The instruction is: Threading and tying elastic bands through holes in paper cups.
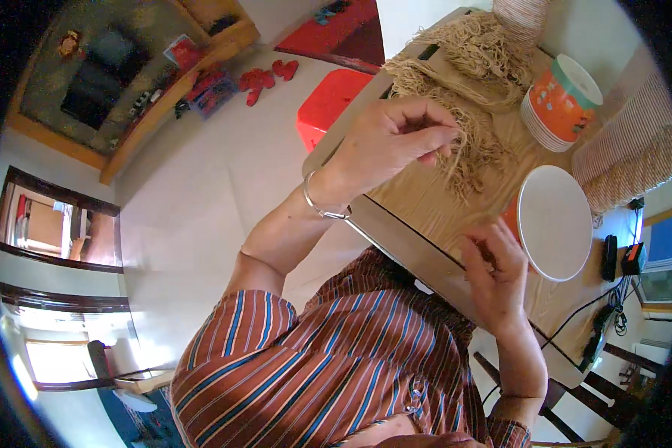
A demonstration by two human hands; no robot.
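The tan fibre strands [474,138] lay in loose, tangled bundles over the far part of the table [425,216], some trailing toward the near edge. They looked light and limp, dry rather than slippery, and likely to snag on one another; a single strand would probably be best pinched near its loose end and drawn out gently, since a hard tug might knot the heap.

The left hand [414,142], with a silver bangle [322,201] at its wrist, hung over the near side of the bundles, thumb and forefinger drawn close together — whether a strand lay between them I could not tell. The right hand [494,265] was nearer and further right, fingers loosely curled, beside an orange paper tub [511,216] with a broad white round face; neither contact with the tub nor any hold on a fine strand could be made out.

The tabletop was wood-grained with a pale rim. Beyond the single tub stood a stack of orange paper tubs [564,104] with a green band, and to the right of it a large cord-wound form [627,145]; another cord-wound piece [521,16] stood at the far end. Black cables [617,310] ran along the right. On the left, a red stool [332,104] stood beside the table on a pale floor [194,201], with red slippers [257,82] farther off — near a wooden cabinet [164,93].
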